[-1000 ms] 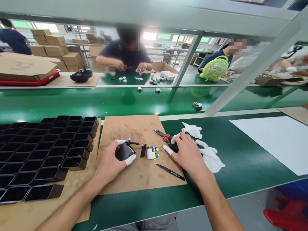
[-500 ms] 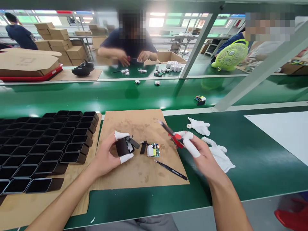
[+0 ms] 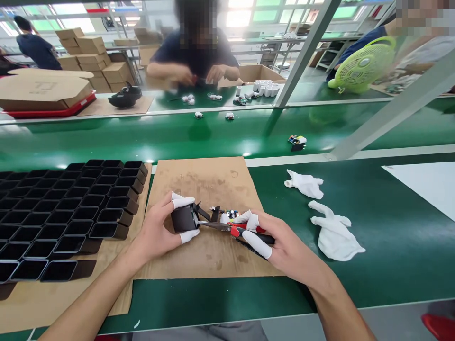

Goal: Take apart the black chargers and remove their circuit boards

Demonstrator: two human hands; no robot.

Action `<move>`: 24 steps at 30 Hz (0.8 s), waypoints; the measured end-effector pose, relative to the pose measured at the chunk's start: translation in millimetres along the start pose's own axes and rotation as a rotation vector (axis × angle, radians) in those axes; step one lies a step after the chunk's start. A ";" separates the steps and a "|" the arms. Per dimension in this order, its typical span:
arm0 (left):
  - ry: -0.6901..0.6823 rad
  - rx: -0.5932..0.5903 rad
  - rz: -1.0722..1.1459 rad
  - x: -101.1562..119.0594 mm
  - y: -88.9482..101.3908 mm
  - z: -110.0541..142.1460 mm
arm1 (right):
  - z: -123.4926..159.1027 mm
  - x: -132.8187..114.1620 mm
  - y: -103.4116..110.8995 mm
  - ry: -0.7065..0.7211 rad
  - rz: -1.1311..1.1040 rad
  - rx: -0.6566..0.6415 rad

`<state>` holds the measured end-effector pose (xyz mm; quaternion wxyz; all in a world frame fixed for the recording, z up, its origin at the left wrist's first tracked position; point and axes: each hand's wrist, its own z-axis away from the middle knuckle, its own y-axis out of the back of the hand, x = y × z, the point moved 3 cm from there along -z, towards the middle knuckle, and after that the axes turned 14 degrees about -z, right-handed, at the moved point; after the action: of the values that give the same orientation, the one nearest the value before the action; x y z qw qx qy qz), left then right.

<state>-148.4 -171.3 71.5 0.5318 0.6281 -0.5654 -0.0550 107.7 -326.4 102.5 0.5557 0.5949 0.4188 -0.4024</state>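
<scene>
My left hand (image 3: 161, 222), with white finger cots on thumb and finger, is closed round a small black plastic case (image 3: 184, 219). The case lies on its side, its open end facing right, with a black flap sticking out. My right hand (image 3: 265, 237), also in finger cots, grips red-and-black-handled pliers (image 3: 236, 230). Their narrow jaws reach the case's open end; whether they pinch something inside I cannot tell. Behind the pliers lies a small circuit board (image 3: 227, 215) with a black plate (image 3: 215, 213) beside it, partly hidden. Black tweezers (image 3: 250, 247) lie mostly under my right hand.
Rows of empty black cases (image 3: 76, 213) stand at the left. A cardboard sheet (image 3: 199, 175) covers the work spot. White gloves (image 3: 336, 232) lie at the right. Another board (image 3: 297, 141) sits on the green belt (image 3: 156, 137). A co-worker (image 3: 195, 61) works opposite, near a green fan (image 3: 366, 66).
My right hand has moved left and down with the pliers, bringing their tips to the case's open end. My left hand keeps holding the case. The view has shifted slightly.
</scene>
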 end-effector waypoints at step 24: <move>-0.267 0.100 -0.382 -3.1 6.5 9.7 | -24.4 -20.9 -16.6 -0.038 0.449 -0.093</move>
<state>-160.2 -173.5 70.4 0.4007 0.7363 -0.5036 -0.2092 85.5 -302.6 118.3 0.6658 0.6394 0.2833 -0.2600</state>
